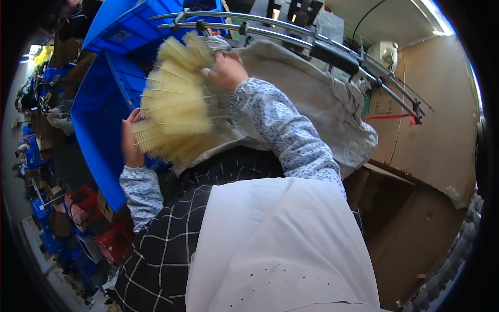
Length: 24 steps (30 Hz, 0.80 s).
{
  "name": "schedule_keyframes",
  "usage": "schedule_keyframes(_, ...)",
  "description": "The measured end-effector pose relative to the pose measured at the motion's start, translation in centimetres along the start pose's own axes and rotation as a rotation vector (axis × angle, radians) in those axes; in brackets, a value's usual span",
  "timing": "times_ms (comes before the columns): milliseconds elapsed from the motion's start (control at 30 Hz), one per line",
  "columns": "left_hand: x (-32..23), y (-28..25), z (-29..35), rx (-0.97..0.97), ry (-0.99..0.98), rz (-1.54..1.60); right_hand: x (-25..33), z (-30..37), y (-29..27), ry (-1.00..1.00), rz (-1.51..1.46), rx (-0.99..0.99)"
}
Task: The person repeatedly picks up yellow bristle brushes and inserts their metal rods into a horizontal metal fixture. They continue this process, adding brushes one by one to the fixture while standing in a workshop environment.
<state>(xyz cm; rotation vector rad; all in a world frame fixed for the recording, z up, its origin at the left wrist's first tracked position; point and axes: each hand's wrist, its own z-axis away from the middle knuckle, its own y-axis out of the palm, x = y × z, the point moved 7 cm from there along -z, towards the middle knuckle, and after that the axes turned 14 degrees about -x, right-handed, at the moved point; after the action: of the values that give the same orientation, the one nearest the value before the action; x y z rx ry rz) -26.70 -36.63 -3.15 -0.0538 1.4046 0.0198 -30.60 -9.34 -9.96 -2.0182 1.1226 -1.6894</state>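
Observation:
A fanned bundle of pale yellow bristle-like strips (pixel 179 99) with thin wire-like lines spreads in front of me, slightly blurred. My left hand (pixel 131 140) is upright at its left edge, fingers stretched up and fingertips close against the strips. Whether they press on it is unclear. My right hand (pixel 228 70) is at the bundle's upper right, fingers bent and closed, with a white cover on one fingertip. What it pinches there is hidden. Beneath and to the right lies a greyish-white cloth (pixel 306 99).
A deep blue bin (pixel 93 130) stands at my left, with another blue crate (pixel 130 26) behind it. Metal rods (pixel 291 39) cross above the cloth. Brown cardboard (pixel 436 119) rises at the right. Red containers (pixel 114 242) are at the lower left.

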Motion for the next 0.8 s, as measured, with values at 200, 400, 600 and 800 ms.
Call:
schedule_keyframes(200,-2.4,-0.2,-0.3,-0.125,0.090,0.072,1.7,0.9,2.9,0.069,-0.096,0.015)
schedule_keyframes(400,-3.3,2.5,-1.5,-0.026,0.190,-0.038,-1.1,4.6,4.6,0.255,-0.461,0.153)
schedule_keyframes(600,-3.8,6.9,-1.5,0.245,0.114,0.087,2.6,7.8,-6.0,-0.038,-0.110,-0.399)
schedule_keyframes(800,-0.4,9.9,-9.5,0.407,0.010,0.030,-1.0,5.4,-3.8,0.130,-0.029,-0.313)
